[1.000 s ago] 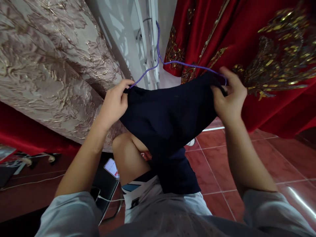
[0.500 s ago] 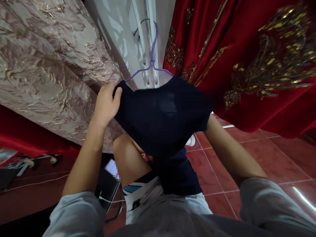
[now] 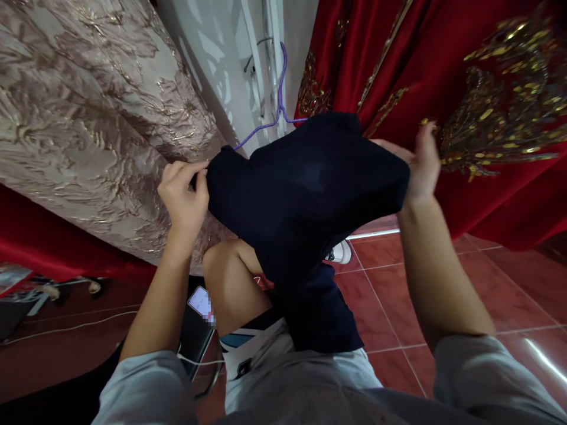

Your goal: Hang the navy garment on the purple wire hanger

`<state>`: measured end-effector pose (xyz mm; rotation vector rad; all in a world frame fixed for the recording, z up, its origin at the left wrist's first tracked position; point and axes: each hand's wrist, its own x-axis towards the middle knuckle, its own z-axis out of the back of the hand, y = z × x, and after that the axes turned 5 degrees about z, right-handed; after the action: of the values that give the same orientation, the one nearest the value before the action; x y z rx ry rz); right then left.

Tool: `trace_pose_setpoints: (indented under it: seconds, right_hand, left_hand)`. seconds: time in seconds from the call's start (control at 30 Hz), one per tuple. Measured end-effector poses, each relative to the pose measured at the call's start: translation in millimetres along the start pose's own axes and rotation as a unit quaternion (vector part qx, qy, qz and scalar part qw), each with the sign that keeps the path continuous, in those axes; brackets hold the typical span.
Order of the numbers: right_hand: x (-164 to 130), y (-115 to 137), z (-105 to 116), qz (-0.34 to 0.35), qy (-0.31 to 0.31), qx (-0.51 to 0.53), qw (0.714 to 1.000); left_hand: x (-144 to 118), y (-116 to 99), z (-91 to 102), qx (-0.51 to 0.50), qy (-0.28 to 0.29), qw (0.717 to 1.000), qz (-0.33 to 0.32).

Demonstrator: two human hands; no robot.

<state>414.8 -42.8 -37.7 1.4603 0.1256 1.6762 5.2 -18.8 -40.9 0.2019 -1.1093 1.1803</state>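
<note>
Navy-blue knit cloth, a dark garment [image 3: 305,195], stretches between my hands at mid-frame. My left hand [image 3: 183,198] pinches its left edge shut between thumb and fingers; my right hand [image 3: 420,162] grips the right edge, fingers partly spread. I hold it taut so it drapes over the thin purple wire hanger [image 3: 280,100], hooked above at top centre. Red gold-embroidered fabric [image 3: 465,106] hangs upper right, beige brocade cloth [image 3: 88,118] upper left.
</note>
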Motion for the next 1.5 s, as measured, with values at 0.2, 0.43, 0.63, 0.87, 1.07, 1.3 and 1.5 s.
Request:
trace_pose_setpoints:
  seconds: [0.2, 0.43, 0.63, 0.87, 1.07, 1.3, 1.5]
  right_hand:
    - [-2, 22, 14, -0.194, 0.141, 0.248, 0.939]
    - [-3, 38, 7, -0.175, -0.025, 0.238, 0.955]
    - [-48, 83, 0, -0.076, -0.009, 0.177, 0.981]
    - [-117, 102, -68, 0.162, 0.382, 0.180, 0.892]
    - [-109, 67, -86, 0.140, 0.331, 0.184, 0.915]
    - [-72, 10, -92, 0.052, 0.261, 0.114, 0.957]
    - [-50, 13, -90, -0.111, 0.261, 0.303, 0.910]
  left_hand:
    - [-11, -12, -1.6, -0.058, 0.012, 0.998, 0.007]
    - [-10, -10, 4.8, -0.047, 0.062, 0.996, 0.037]
    - [-20, -55, 17.6, -0.228, 0.099, 0.967, 0.062]
    - [-52, -112, 28.8, -0.346, 0.288, 0.880, 0.151]
    - [-79, -77, 61.5, -0.224, 0.408, 0.876, 0.129]
    - [-62, -46, 100.6, -0.156, 0.385, 0.909, 0.033]
    - [-38, -21, 75.4, -0.214, 0.212, 0.953, 0.034]
